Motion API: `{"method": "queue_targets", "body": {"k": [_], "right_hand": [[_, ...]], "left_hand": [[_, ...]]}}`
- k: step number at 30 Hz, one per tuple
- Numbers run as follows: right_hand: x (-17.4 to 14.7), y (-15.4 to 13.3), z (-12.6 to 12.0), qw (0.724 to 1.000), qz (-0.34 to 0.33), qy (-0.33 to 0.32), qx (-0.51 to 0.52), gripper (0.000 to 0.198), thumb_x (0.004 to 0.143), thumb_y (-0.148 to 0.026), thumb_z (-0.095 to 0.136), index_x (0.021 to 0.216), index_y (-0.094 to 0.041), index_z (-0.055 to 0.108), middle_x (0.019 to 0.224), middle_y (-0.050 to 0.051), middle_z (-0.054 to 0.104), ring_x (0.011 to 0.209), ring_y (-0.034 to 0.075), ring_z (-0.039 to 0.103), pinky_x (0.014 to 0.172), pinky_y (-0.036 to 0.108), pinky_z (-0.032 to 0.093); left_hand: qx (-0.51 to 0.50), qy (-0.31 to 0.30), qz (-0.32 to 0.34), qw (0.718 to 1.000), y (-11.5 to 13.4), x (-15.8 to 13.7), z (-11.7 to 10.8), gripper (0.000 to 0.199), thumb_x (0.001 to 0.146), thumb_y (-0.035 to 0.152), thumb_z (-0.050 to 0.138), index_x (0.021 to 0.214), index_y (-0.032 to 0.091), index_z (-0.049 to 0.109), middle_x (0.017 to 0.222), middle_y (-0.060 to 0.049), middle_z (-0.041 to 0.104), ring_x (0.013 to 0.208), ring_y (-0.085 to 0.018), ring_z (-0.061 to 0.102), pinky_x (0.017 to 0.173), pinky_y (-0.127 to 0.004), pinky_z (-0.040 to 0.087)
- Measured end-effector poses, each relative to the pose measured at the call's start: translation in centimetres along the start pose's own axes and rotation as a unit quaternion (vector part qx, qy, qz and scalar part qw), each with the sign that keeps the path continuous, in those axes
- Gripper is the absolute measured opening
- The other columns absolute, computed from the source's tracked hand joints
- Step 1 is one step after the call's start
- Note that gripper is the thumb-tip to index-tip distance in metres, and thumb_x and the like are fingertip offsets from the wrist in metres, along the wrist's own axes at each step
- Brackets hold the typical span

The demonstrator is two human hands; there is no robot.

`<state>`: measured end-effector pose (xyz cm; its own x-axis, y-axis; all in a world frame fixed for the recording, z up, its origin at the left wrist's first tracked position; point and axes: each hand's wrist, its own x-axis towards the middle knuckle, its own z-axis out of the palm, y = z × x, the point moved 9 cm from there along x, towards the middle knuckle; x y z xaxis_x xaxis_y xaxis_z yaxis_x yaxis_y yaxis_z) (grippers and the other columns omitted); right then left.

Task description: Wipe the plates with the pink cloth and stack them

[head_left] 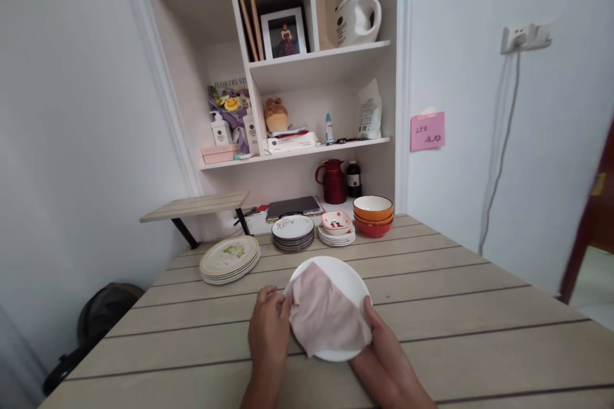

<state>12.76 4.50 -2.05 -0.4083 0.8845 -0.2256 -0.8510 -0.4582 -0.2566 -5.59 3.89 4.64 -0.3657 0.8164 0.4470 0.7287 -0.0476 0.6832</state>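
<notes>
A white plate (352, 278) is held tilted over the near part of the table, with a pale pink cloth (322, 313) spread across much of its face. My right hand (384, 351) grips the plate at its right and lower edge, the thumb on the rim and the other fingers hidden beneath. At the left edge, my left hand (269, 326) pinches a corner of the cloth between thumb and fingers. Whether the left fingers also touch the rim is hidden by the cloth.
Along the back of the slatted table (455, 307) stand green-patterned plates (230, 255), dark-rimmed plates (293, 228), small white dishes under a pink bowl (336, 222), and orange and red bowls (373, 216). A small raised shelf (194, 206) is at left; a red jug (332, 181) stands behind.
</notes>
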Motion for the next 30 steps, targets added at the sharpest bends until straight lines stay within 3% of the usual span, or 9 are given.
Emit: {"method": "queue_targets", "body": {"k": [6, 9, 14, 20, 25, 27, 30], "right_hand": [[-0.4, 0.2, 0.2, 0.999, 0.017, 0.015, 0.045, 0.043, 0.090, -0.041, 0.054, 0.117, -0.008, 0.063, 0.103, 0.015, 0.075, 0.111, 0.026, 0.065, 0.100, 0.044, 0.047], [-0.6, 0.2, 0.5, 0.998, 0.010, 0.026, 0.053, 0.046, 0.091, -0.042, 0.053, 0.119, -0.006, 0.061, 0.102, 0.016, 0.075, 0.109, 0.025, 0.065, 0.100, 0.042, 0.048], [-0.9, 0.1, 1.3, 0.999, 0.007, 0.010, 0.039, 0.050, 0.091, -0.040, 0.053, 0.124, -0.003, 0.057, 0.104, 0.018, 0.074, 0.109, 0.025, 0.065, 0.100, 0.042, 0.047], [-0.8, 0.0, 0.9, 1.000, -0.001, 0.011, 0.025, 0.053, 0.091, -0.042, 0.052, 0.127, -0.003, 0.055, 0.108, 0.018, 0.073, 0.107, 0.026, 0.066, 0.099, 0.040, 0.047], [-0.7, 0.0, 1.0, 1.000, -0.006, -0.004, 0.011, 0.054, 0.090, -0.044, 0.053, 0.123, -0.002, 0.059, 0.105, 0.020, 0.073, 0.107, 0.027, 0.066, 0.099, 0.041, 0.046], [-0.7, 0.0, 1.3, 1.000, -0.007, -0.016, 0.011, 0.052, 0.090, -0.043, 0.052, 0.121, -0.001, 0.059, 0.105, 0.020, 0.073, 0.108, 0.027, 0.065, 0.100, 0.042, 0.046], [-0.6, 0.2, 1.6, 0.999, 0.004, -0.035, 0.020, 0.051, 0.092, -0.043, 0.048, 0.119, -0.002, 0.061, 0.104, 0.020, 0.073, 0.109, 0.027, 0.064, 0.100, 0.044, 0.045]], "left_hand": [[-0.011, 0.066, 0.068, 0.995, 0.5, 0.0, -1.5, 0.028, 0.082, 0.035, 0.050, 0.071, 0.019, 0.071, 0.124, -0.016, 0.057, 0.115, -0.031, 0.055, 0.101, -0.048, 0.042], [-0.022, 0.011, 0.060, 0.998, 0.3, -0.2, -0.8, 0.032, 0.085, 0.040, 0.048, 0.078, 0.019, 0.071, 0.116, -0.015, 0.064, 0.109, -0.030, 0.059, 0.099, -0.048, 0.043], [-0.052, -0.070, 0.010, 0.996, 0.0, -0.6, 0.6, 0.036, 0.084, 0.046, 0.051, 0.102, 0.019, 0.068, 0.098, -0.009, 0.074, 0.086, -0.023, 0.069, 0.077, -0.035, 0.053], [0.012, -0.003, -0.017, 1.000, 0.0, 0.0, -1.1, 0.023, 0.083, 0.035, 0.050, 0.087, 0.024, 0.070, 0.090, -0.005, 0.074, 0.081, -0.024, 0.068, 0.073, -0.033, 0.049], [-0.022, 0.078, 0.132, 0.988, 3.0, -0.9, -2.7, 0.022, 0.086, 0.033, 0.052, 0.084, 0.025, 0.072, 0.101, -0.006, 0.071, 0.094, -0.022, 0.066, 0.085, -0.035, 0.050], [-0.024, 0.068, 0.203, 0.976, 4.7, -1.8, -2.6, 0.021, 0.088, 0.030, 0.053, 0.086, 0.025, 0.073, 0.109, -0.006, 0.070, 0.100, -0.022, 0.065, 0.088, -0.035, 0.051], [0.003, 0.001, 0.325, 0.946, 7.3, -3.8, -1.7, 0.018, 0.089, 0.024, 0.053, 0.089, 0.027, 0.071, 0.116, -0.003, 0.069, 0.104, -0.021, 0.064, 0.090, -0.035, 0.050]]}}
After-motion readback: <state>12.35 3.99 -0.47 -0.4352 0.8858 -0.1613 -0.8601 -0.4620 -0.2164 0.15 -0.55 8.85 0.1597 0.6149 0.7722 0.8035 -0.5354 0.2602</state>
